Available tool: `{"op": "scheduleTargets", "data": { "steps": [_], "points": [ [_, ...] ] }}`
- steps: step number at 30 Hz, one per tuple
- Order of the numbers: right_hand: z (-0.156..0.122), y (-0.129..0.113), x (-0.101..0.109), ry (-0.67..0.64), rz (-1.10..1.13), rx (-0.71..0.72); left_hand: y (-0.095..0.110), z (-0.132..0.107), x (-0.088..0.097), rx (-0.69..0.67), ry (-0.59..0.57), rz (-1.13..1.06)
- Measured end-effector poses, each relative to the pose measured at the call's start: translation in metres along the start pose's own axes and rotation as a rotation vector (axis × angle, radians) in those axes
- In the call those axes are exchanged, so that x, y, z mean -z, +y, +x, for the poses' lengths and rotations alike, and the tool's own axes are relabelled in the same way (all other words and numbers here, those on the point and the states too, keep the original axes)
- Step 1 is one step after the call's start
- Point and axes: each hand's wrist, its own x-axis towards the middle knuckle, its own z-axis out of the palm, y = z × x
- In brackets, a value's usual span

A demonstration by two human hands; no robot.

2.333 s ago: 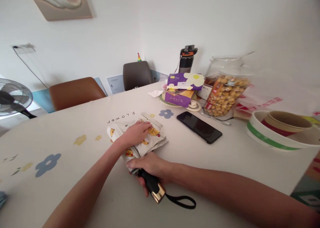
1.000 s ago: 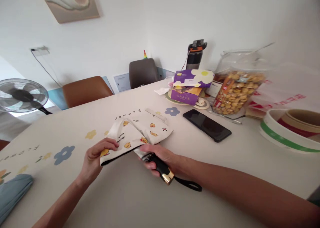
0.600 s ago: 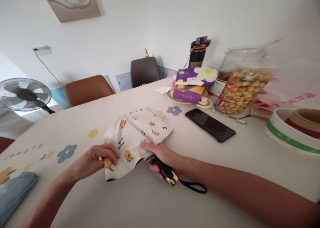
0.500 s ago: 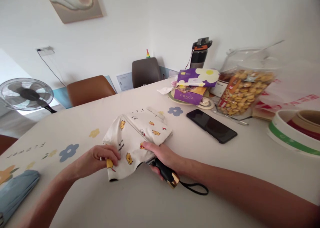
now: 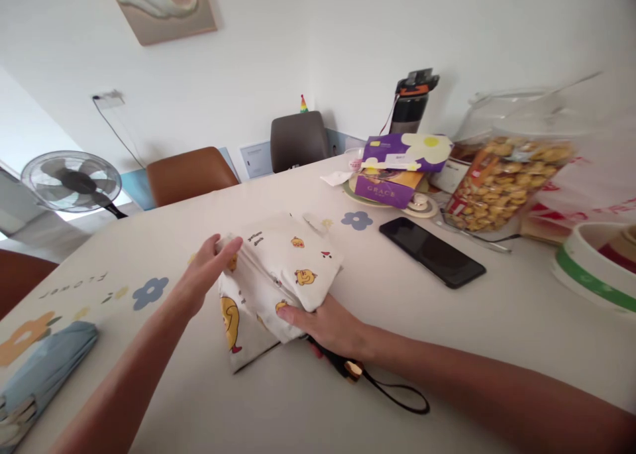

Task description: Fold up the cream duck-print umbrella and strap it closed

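One duck-print umbrella (image 5: 278, 275) lies on the table (image 5: 472, 321), its black handle clasped in the closed right hand (image 5: 330, 325) and its canopy edge pinched by the left hand (image 5: 209, 268), with one phone (image 5: 431, 252) nearby and two chairs (image 5: 191, 172) behind.

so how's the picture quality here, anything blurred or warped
Head view: soft even daylight, only faint shadows under the right hand and umbrella, whose duck prints read sharp; the wide lens bends the wall and table edges; the snack jar and plastic bag at right are smeared soft; no strong glare on the phone.
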Motion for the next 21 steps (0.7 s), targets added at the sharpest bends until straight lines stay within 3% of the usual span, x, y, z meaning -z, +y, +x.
{"op": "scheduleTargets", "data": {
  "steps": [4,9,12,15,21],
  "points": [
    [-0.002,0.001,-0.001,0.000,-0.051,0.046,-0.002,0.019,0.003,0.051,-0.036,-0.033],
    [-0.004,-0.002,-0.001,-0.046,-0.005,0.040,-0.015,0.026,0.007,0.180,-0.329,-0.308],
    [-0.004,-0.004,-0.003,-0.053,0.081,-0.032,-0.017,0.025,0.000,0.160,-0.277,-0.461],
    [-0.003,-0.009,-0.002,-0.117,0.195,-0.241,-0.015,0.024,-0.006,0.131,-0.168,-0.505],
    [0.000,-0.017,0.001,-0.296,0.463,-0.530,-0.005,0.020,0.001,0.034,-0.092,-0.512]
  ]
}}
